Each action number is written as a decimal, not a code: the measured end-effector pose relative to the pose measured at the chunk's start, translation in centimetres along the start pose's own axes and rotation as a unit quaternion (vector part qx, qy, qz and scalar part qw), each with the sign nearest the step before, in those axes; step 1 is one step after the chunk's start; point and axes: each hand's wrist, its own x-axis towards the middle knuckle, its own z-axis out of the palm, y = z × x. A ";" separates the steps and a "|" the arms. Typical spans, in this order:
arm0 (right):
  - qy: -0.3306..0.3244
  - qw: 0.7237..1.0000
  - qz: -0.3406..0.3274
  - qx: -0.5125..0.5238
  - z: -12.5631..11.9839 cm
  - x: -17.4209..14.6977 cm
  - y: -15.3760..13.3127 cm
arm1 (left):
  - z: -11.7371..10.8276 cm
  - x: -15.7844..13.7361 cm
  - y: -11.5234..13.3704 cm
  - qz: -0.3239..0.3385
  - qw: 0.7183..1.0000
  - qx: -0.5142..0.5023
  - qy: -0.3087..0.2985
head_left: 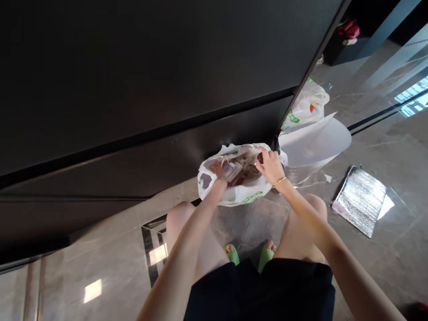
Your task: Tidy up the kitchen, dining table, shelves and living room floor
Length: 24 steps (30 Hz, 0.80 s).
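1 dark cabinet front (150, 80) fills most of the upper left of my remote view, above a glossy grey stone floor (113, 249). Black shorts (264, 290) show at the bottom, and beyond the bare knees I see the white plastic carrier bag (245, 195) just beside the cabinet's base, its mouth open upward. A curled white sheet (310, 145) sits just right of it, with a 2nd carrier bag (309, 104) partly hidden behind; a silver foil pouch (361, 200) lies flat farther right. The right hand (270, 166) is at the open bag's right rim, fingers bent and narrow around a small dark-brown item (260, 158); I cannot tell whether they grip it. The left hand (219, 171) reaches inside, next to a clear plastic item (232, 170), but I cannot tell how its fingers stand. 2 green slippers (266, 257) show below, a thin gold bangle (279, 182) rings the right wrist, and 1 white scrap (328, 178) lies near the pouch.
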 end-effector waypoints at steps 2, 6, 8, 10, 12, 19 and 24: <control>-0.050 0.998 -0.039 -0.004 0.3 0.3 -1.1 | -0.9 -0.9 0.2 0.013 0.998 -0.013 0.061; -0.089 0.991 -0.097 0.011 0.1 1.1 -2.2 | -2.3 -2.9 1.0 0.206 0.967 -0.079 0.125; -0.091 0.989 -0.120 0.013 -0.4 1.3 -2.2 | -2.2 -3.2 1.8 0.282 0.947 -0.096 0.120; -0.109 0.985 -0.132 0.002 -1.3 1.1 -2.0 | -1.6 -3.1 2.6 0.311 0.936 -0.118 0.114; -0.139 0.982 -0.125 -0.025 -2.3 0.8 -1.6 | -0.9 -2.8 3.3 0.315 0.933 -0.131 0.110; -0.175 0.966 -0.148 -0.117 -5.0 1.3 -0.5 | -0.4 -3.3 4.8 0.317 0.939 -0.094 0.098; -0.206 0.972 -0.083 -0.077 -5.1 1.4 -3.4 | 0.6 -3.7 5.0 0.266 0.950 -0.101 0.127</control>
